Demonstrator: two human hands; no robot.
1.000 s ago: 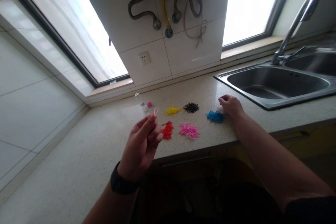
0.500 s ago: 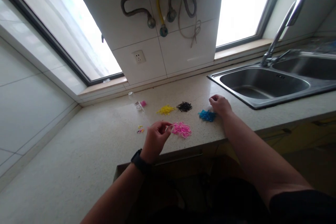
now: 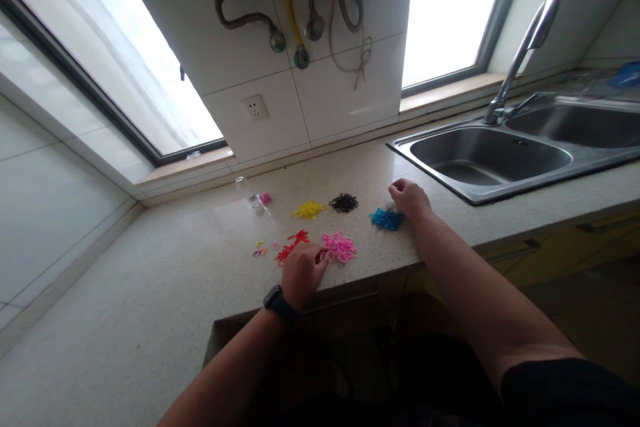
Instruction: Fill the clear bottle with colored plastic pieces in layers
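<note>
Reaching pink pile (image 3: 341, 248) at left edge, left hand (image 3: 301, 271); right hand (image 3: 412, 199) beside blue pile (image 3: 386, 219); can't tell if either pinches. Pieces likely light, soft; best nipped at outer ends.

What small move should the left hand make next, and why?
I'd probably pinch one piece at the left edge of the pink pile with the left hand. Its fingertips appear to be right at that edge, and the red pile lies close by, so a wider sweep might disturb it.
</note>
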